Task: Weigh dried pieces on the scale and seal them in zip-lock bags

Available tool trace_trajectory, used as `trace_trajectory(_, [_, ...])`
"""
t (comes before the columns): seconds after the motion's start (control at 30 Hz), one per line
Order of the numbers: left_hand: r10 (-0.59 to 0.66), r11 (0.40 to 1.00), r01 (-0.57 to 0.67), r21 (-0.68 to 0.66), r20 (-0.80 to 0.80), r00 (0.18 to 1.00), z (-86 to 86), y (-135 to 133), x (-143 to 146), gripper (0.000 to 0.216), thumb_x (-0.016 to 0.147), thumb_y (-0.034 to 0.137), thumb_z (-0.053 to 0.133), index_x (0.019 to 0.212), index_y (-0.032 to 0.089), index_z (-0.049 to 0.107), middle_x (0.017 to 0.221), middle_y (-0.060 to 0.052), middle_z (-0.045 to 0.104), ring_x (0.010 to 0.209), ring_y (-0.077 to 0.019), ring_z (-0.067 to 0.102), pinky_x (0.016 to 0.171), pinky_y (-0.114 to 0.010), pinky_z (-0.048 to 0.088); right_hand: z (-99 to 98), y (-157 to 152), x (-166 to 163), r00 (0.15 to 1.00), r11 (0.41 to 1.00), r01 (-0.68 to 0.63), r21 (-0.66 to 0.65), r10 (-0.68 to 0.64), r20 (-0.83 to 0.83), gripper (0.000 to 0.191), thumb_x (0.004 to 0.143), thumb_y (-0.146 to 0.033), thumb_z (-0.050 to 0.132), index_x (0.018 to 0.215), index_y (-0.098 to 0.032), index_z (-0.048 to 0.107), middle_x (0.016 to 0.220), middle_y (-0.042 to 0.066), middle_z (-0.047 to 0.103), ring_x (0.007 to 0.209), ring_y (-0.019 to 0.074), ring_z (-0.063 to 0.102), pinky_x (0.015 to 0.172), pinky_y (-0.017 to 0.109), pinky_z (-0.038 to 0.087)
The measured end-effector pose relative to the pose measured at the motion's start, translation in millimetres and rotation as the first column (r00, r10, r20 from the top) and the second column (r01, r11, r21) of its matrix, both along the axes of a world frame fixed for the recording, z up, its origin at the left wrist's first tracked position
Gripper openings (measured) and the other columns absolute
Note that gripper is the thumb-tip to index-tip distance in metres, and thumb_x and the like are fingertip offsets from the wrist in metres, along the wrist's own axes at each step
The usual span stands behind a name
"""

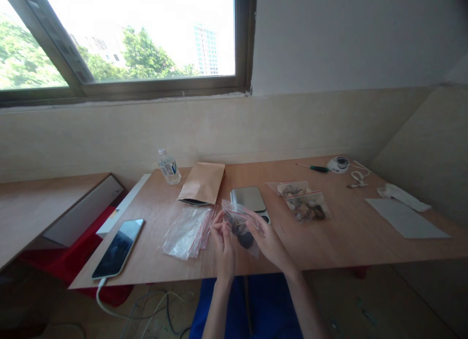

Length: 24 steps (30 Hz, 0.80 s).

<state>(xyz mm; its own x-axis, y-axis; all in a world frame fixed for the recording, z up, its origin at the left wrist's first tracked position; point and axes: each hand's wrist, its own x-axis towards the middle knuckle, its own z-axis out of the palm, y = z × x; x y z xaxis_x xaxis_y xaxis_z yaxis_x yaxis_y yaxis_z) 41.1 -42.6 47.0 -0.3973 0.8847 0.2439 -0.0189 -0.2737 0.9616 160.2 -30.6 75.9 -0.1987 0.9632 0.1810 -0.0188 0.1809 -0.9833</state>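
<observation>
Between my hands is a clear zip bag (pixel 251 249) with dark pieces inside, held above the table's front edge. My left hand (pixel 223 246) pinches its left side near the top. On the right side, my right hand (pixel 268 239) grips the bag along its red-striped zip edge, thumb across the front. Just behind the bag sits a small digital scale (pixel 248 198) with a metal plate, its lower part partly covered by the bag and my right hand. A stack of flat clear zip bags (pixel 186 232) lies left of my left hand.
A brown paper pouch (pixel 203 183) and a water bottle (pixel 169 167) are at the back left, a charging phone (pixel 119 249) at front left. Filled zip bags (pixel 305 205) lie right of the scale. Further right are a screwdriver (pixel 319 169), a dome camera (pixel 338 164) and white sheets (pixel 405 219).
</observation>
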Motion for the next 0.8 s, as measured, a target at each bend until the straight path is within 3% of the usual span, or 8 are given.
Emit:
trace_trajectory(0.13, [0.054, 0.998, -0.053, -0.04, 0.027, 0.998, -11.5, 9.5, -13.6, 0.032, 0.083, 0.041, 0.052, 0.107, 0.021, 0.047, 0.132, -0.01, 0.045, 0.124, -0.0207, 0.042, 0.101, -0.034, 0.034, -0.4, 0.9, 20.3, 0.995, 0.997, -0.062, -0.055, 0.058, -0.075, 0.039, 0.084, -0.046, 0.052, 0.11, -0.018, 0.063, 0.117, 0.009, 0.063, 0.11, 0.0234, 0.056, 0.1, 0.04, 0.04])
trace_trajectory(0.23, [-0.057, 0.989, 0.07, -0.129, 0.101, 0.993, -20.3, 16.4, -21.9, 0.037, 0.08, 0.044, 0.054, 0.107, 0.018, 0.053, 0.109, -0.008, 0.06, 0.103, -0.0196, 0.056, 0.086, -0.029, 0.043, -13.7, 2.9, 29.2, 0.991, 0.991, -0.03, -0.13, 0.013, -0.133, 0.043, 0.08, -0.05, 0.056, 0.106, -0.017, 0.066, 0.11, 0.01, 0.066, 0.104, 0.0252, 0.06, 0.095, 0.041, 0.044])
trace_trajectory(0.3, [-0.155, 0.976, 0.167, -0.141, 0.096, 0.983, -24.3, 19.6, -22.9, 0.032, 0.081, 0.045, 0.053, 0.092, 0.016, 0.06, 0.088, -0.004, 0.064, 0.085, -0.0171, 0.059, 0.076, -0.026, 0.045, -26.7, 5.8, 32.2, 0.993, 0.987, 0.03, -0.157, -0.047, -0.106, 0.045, 0.079, -0.053, 0.056, 0.101, -0.016, 0.068, 0.105, 0.011, 0.068, 0.103, 0.0262, 0.06, 0.095, 0.042, 0.044])
trace_trajectory(0.37, [-0.181, 0.974, 0.188, -0.127, 0.066, 0.981, -27.4, 22.1, -20.1, 0.031, 0.081, 0.044, 0.052, 0.082, 0.015, 0.062, 0.077, -0.002, 0.062, 0.076, -0.0149, 0.057, 0.07, -0.023, 0.044, -41.3, 9.7, 34.1, 0.992, 0.981, 0.091, -0.174, -0.104, -0.071, 0.047, 0.079, -0.056, 0.053, 0.098, -0.015, 0.068, 0.102, 0.012, 0.069, 0.101, 0.0269, 0.061, 0.094, 0.042, 0.044])
trace_trajectory(0.5, [-0.081, 0.99, 0.083, -0.112, 0.025, 0.996, -32.5, 27.3, -11.3, 0.031, 0.08, 0.044, 0.053, 0.082, 0.015, 0.064, 0.077, -0.002, 0.062, 0.075, -0.0153, 0.056, 0.069, -0.023, 0.042, -70.2, 18.0, 38.2, 0.968, 0.958, 0.229, -0.172, -0.242, -0.061, 0.051, 0.079, -0.059, 0.051, 0.096, -0.014, 0.068, 0.097, 0.012, 0.07, 0.094, 0.0268, 0.064, 0.086, 0.04, 0.048])
trace_trajectory(0.6, [-0.08, 0.991, 0.078, -0.11, -0.021, 0.997, -34.6, 30.7, -8.5, 0.032, 0.08, 0.044, 0.053, 0.085, 0.015, 0.065, 0.08, -0.004, 0.064, 0.077, -0.0164, 0.057, 0.07, -0.024, 0.042, -84.7, 22.4, 41.3, 0.917, 0.909, 0.381, -0.167, -0.394, -0.054, 0.048, 0.075, -0.057, 0.056, 0.092, -0.014, 0.068, 0.085, 0.011, 0.071, 0.08, 0.0256, 0.066, 0.073, 0.037, 0.052])
trace_trajectory(0.7, [-0.094, 0.989, 0.089, -0.122, -0.038, 0.995, -36.0, 32.6, -9.4, 0.032, 0.079, 0.044, 0.054, 0.083, 0.014, 0.065, 0.078, -0.004, 0.064, 0.076, -0.0162, 0.057, 0.069, -0.024, 0.042, -90.1, 24.5, 43.0, 0.855, 0.851, 0.496, -0.172, -0.513, -0.073, 0.043, 0.07, -0.054, 0.063, 0.085, -0.014, 0.066, 0.073, 0.007, 0.069, 0.068, 0.0227, 0.064, 0.06, 0.032, 0.051])
trace_trajectory(0.8, [-0.075, 0.988, 0.069, -0.14, -0.035, 0.997, -38.2, 32.9, -12.1, 0.031, 0.077, 0.044, 0.057, 0.078, 0.014, 0.064, 0.073, -0.003, 0.063, 0.071, -0.0154, 0.056, 0.066, -0.024, 0.042, -90.5, 25.7, 43.2, 0.818, 0.822, 0.542, -0.174, -0.563, -0.113, 0.037, 0.067, -0.05, 0.068, 0.08, -0.015, 0.065, 0.069, 0.005, 0.066, 0.065, 0.0196, 0.062, 0.057, 0.028, 0.049])
